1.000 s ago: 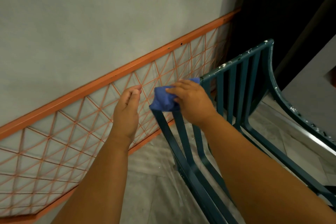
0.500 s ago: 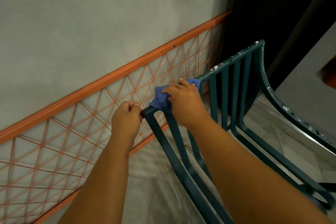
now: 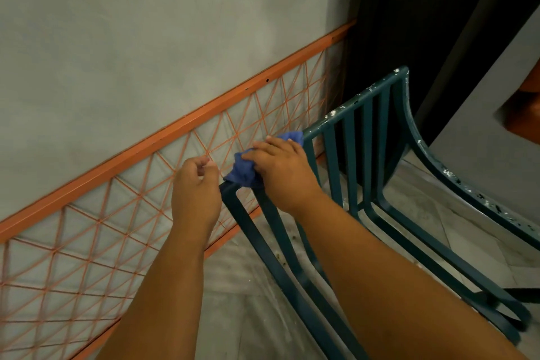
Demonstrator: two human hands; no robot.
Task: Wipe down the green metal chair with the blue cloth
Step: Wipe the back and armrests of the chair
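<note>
The green metal chair [image 3: 360,97] stands tilted with its slatted back towards me, and white flecks dot its top rail and side. My right hand [image 3: 285,172] grips the bunched blue cloth [image 3: 242,173] and presses it onto the left end of the top rail. My left hand [image 3: 195,193] is curled into a loose fist right beside the rail's left corner. It sits against the corner without wrapping it, and nothing shows in it.
An orange metal grid panel [image 3: 122,222] runs along the grey wall [image 3: 146,38] just left of the chair. A dark opening [image 3: 415,14] lies behind the chair and a grey wall [image 3: 473,137] to its right. A pale tiled floor [image 3: 242,295] shows below.
My left hand has dropped from open with fingers raised to a curled fist by the rail's corner. The cloth and right hand have slid slightly right, uncovering the corner.
</note>
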